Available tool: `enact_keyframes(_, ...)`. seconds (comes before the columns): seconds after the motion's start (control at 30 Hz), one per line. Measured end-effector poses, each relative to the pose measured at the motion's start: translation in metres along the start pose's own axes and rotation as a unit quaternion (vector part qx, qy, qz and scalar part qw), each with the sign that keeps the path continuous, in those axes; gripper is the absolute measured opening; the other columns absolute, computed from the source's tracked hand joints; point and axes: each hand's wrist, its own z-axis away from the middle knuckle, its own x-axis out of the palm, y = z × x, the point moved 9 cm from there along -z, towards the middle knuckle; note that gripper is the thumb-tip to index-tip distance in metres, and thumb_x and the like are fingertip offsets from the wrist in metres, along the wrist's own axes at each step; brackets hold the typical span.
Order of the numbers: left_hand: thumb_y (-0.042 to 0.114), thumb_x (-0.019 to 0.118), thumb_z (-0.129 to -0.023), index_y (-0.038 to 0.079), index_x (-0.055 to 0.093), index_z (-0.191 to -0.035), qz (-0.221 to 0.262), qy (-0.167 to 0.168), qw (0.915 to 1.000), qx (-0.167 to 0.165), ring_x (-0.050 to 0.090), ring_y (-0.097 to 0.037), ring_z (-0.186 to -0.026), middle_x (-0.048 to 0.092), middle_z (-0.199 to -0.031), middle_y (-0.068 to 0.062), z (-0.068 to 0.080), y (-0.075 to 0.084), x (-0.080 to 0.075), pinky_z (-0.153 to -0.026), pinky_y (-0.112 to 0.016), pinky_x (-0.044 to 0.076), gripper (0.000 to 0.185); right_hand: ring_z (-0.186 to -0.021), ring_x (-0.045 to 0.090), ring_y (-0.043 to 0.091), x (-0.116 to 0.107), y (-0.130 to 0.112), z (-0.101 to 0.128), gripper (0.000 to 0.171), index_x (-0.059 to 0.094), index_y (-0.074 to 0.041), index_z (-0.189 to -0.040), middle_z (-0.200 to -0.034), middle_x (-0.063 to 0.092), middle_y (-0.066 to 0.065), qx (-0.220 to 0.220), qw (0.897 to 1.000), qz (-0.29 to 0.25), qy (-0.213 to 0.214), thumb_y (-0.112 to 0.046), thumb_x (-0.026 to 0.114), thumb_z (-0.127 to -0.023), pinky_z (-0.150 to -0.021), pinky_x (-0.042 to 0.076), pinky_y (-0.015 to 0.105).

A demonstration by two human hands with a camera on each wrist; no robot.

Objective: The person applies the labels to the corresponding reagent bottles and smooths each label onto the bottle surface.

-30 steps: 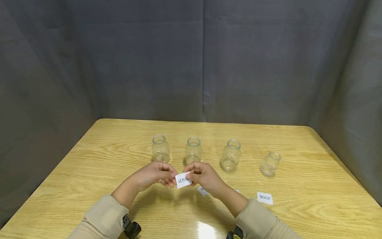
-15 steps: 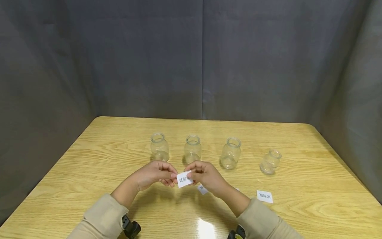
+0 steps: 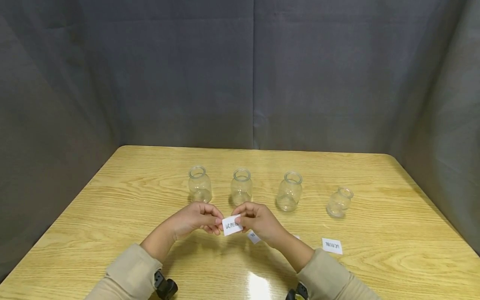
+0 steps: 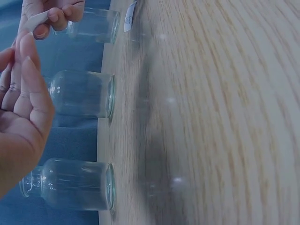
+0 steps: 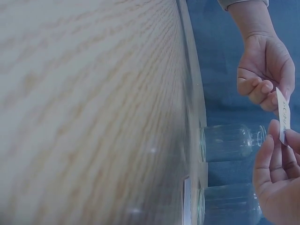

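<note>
A small white paper label with printed dark characters is stretched between both hands, raised over the table. My left hand pinches its left edge between thumb and fingertips. At the opposite end my right hand grips it, the thumb lying over the last character. In the right wrist view the label appears nearly edge-on between the two hands. Just beyond the hands stand a left glass jar, a middle glass jar and a right glass jar, all uncapped.
A smaller glass jar stands farther right. One printed label lies flat at the right; another label lies partly under the right hand. A further label corner shows behind the right wrist. Dark curtains surround the wooden table.
The label has shifted very slightly to the right between the hands. The head view has tilted a little; both hands keep nearly the same pose.
</note>
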Motion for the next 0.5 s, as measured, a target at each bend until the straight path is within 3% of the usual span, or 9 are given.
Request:
enact_keyframes(0.3, 0.004, 0.053, -0.086, -0.014, 0.055, -0.094, 0.011, 0.010, 0.9999, -0.005, 0.062, -0.008, -0.069, 0.062, -0.076, 0.001, -0.005, -0.004, -0.002, -0.070, -0.026, 0.052, 0.019, -0.071, 0.055, 0.011, -0.003, -0.001, -0.006, 0.018, 0.055, 0.013, -0.100, -0.086, 0.062, 0.013, -0.002, 1.000, 0.011, -0.011, 0.001, 0.054, -0.086, -0.065, 0.048, 0.025)
enact_keyframes(0.5, 0.003, 0.052, -0.086, -0.003, 0.057, -0.088, 0.034, 0.041, 0.9985, -0.010, 0.061, -0.009, -0.067, 0.062, -0.074, 0.002, -0.008, -0.009, -0.009, -0.068, -0.024, 0.051, 0.009, -0.072, 0.056, 0.011, -0.006, -0.005, -0.011, 0.018, 0.056, 0.011, -0.100, -0.087, 0.063, 0.012, -0.007, 1.000, 0.019, -0.011, 0.000, 0.054, -0.086, -0.067, 0.048, 0.027)
